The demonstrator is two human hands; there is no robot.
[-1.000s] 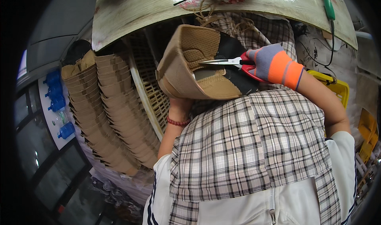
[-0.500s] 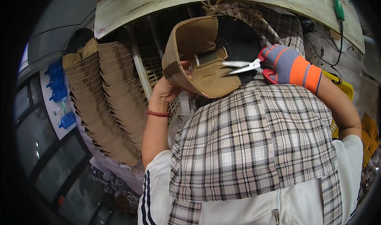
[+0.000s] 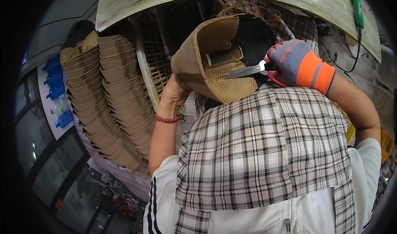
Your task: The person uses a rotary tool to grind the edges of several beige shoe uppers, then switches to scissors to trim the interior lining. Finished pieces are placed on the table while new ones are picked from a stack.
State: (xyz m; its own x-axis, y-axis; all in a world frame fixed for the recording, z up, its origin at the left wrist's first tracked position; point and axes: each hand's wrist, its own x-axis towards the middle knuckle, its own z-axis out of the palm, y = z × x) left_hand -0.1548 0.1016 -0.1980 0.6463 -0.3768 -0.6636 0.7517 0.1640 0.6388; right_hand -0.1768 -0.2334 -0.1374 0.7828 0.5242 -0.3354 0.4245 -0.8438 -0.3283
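Above my lap, a tan cap point(image 3: 188, 64) with a black brim is turned so that its textured inside faces me. My left hand point(image 3: 175, 89), bare with a red bead bracelet at the wrist, grips the outside of the crown; most of its fingers are hidden behind the cap. My right hand point(image 3: 302, 64) wears a grey and orange glove and is wrapped round the red handles of a pair of scissors point(image 3: 246, 71). The scissor blades lie nearly together, reaching into the cap opening over the lining. A plaid apron point(image 3: 248, 151) covers my front.
Two tall stacks of nested tan caps point(image 3: 122, 85) stand at the left, beside a pale slatted plastic crate point(image 3: 144, 71). A table edge point(image 3: 128, 9) curves across the top. A green-handled corded tool point(image 3: 357, 10) lies at its right end. Part of a yellow basket point(image 3: 350, 128) shows behind my right arm.
The scissor blades have closed from being apart. The cap has tilted slightly, and the left fingers that showed inside it are now hidden behind the crown.
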